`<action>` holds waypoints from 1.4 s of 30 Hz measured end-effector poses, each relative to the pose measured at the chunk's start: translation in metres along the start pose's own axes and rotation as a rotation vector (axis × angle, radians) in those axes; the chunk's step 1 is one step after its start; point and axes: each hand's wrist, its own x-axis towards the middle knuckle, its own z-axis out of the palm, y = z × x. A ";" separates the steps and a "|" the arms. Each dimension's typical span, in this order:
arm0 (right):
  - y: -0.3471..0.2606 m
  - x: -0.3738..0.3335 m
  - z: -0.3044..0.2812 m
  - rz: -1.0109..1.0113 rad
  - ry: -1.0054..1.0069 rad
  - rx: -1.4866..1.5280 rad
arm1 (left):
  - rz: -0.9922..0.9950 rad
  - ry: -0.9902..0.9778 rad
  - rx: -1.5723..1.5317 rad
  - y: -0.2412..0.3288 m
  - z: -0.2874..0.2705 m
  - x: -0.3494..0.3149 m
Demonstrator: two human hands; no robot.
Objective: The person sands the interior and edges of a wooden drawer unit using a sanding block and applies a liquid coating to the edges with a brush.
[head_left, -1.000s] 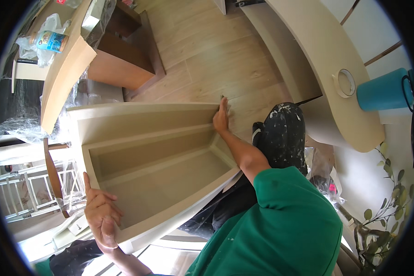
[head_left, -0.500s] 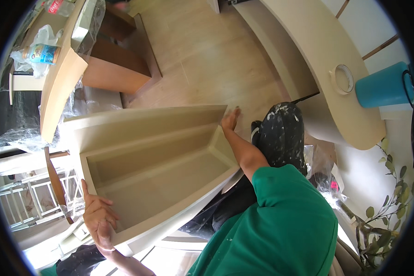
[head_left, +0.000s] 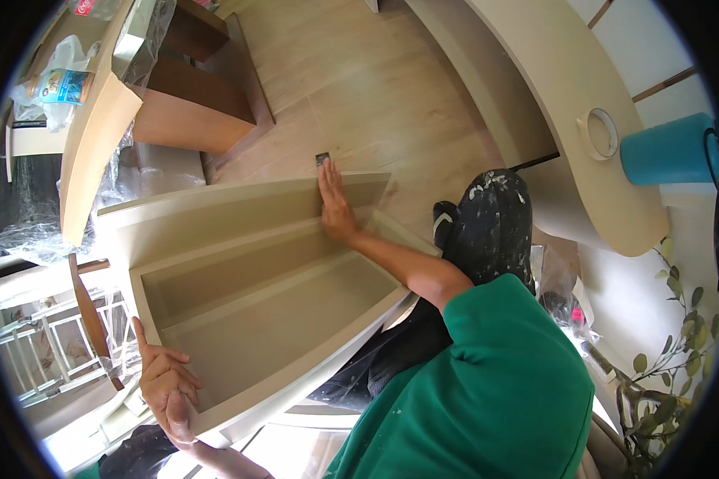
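A large beige open box (head_left: 264, 319), like a drawer or cabinet section, lies tilted across my lap. My left hand (head_left: 168, 383) grips its near left corner, thumb inside the rim and fingers spread along the frame. At the far panel, my right hand (head_left: 339, 211) reaches over the inside of the box, its fingers laid along the panel near the top edge. Past that edge, a small dark square piece (head_left: 322, 159), resembling sandpaper, shows at the right fingertips. Its lower part is hidden by the fingers.
A wooden desk (head_left: 104, 136) with plastic sheeting and a bottle (head_left: 62, 86) in a bag stands at the left. To the right, a curved beige counter (head_left: 567, 120) carries a tape roll (head_left: 598, 134) and a blue container (head_left: 667, 149). A leafy plant (head_left: 663, 407) is at lower right.
My right hand has moved left along the far panel, from the box's right end toward its middle, with the small dark piece. My left hand keeps its hold on the corner.
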 end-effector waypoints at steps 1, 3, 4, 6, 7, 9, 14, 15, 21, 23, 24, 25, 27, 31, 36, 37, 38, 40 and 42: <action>0.011 -0.005 -0.002 0.069 0.006 -0.034 | -0.008 0.010 0.005 0.000 -0.002 -0.003; 0.080 -0.023 -0.015 0.194 0.042 -0.103 | 0.018 0.052 -0.026 0.001 0.000 0.004; 0.131 -0.034 -0.021 0.554 0.057 -0.156 | 0.061 0.056 -0.048 0.005 0.001 0.016; 0.168 -0.042 -0.039 1.043 0.062 -0.281 | 0.055 0.008 -0.065 0.006 -0.005 0.015; 0.160 -0.047 -0.044 1.174 0.039 -0.381 | -0.002 0.004 -0.071 0.004 -0.010 0.001; 0.188 -0.030 -0.053 0.840 0.566 -0.320 | 0.091 -0.032 -0.086 0.005 -0.013 0.023; 0.009 0.099 -0.073 0.164 0.572 -0.045 | 0.009 -0.016 -0.103 -0.012 -0.023 -0.004; -0.049 0.118 -0.082 0.058 0.548 0.030 | 0.003 -0.005 -0.109 -0.011 -0.024 -0.009; -0.268 0.088 -0.120 -0.005 -0.143 1.086 | 0.074 -0.049 -0.119 -0.001 -0.032 -0.019; -0.307 0.079 -0.131 0.035 -0.509 1.246 | 0.125 -0.094 -0.124 -0.001 -0.033 -0.023; -0.317 0.076 -0.134 0.075 -0.660 1.247 | 0.158 -0.079 -0.115 -0.001 -0.032 -0.024; -0.324 0.076 -0.139 0.145 -0.793 1.226 | 0.197 -0.068 -0.108 -0.002 -0.029 -0.023; -0.328 0.077 -0.142 0.206 -0.866 1.199 | 0.225 -0.062 -0.108 0.003 -0.026 -0.023; -0.322 0.096 -0.139 0.138 -0.919 1.126 | 0.169 -0.106 -0.148 0.014 -0.021 -0.024; -0.284 0.152 -0.063 -0.418 -0.153 0.499 | 0.173 -0.075 -0.151 0.025 -0.019 -0.017; -0.281 0.158 -0.045 -0.530 0.042 0.249 | 0.155 -0.090 -0.143 0.027 -0.020 -0.015; -0.274 0.163 -0.031 -0.572 -0.006 0.151 | 0.159 -0.092 -0.144 0.026 -0.019 -0.011; -0.249 0.159 0.009 -0.591 -0.031 -0.053 | 0.166 -0.107 -0.142 0.026 -0.017 -0.008; -0.225 0.146 0.016 -0.597 -0.009 -0.143 | 0.115 -0.070 -0.175 0.025 -0.015 -0.011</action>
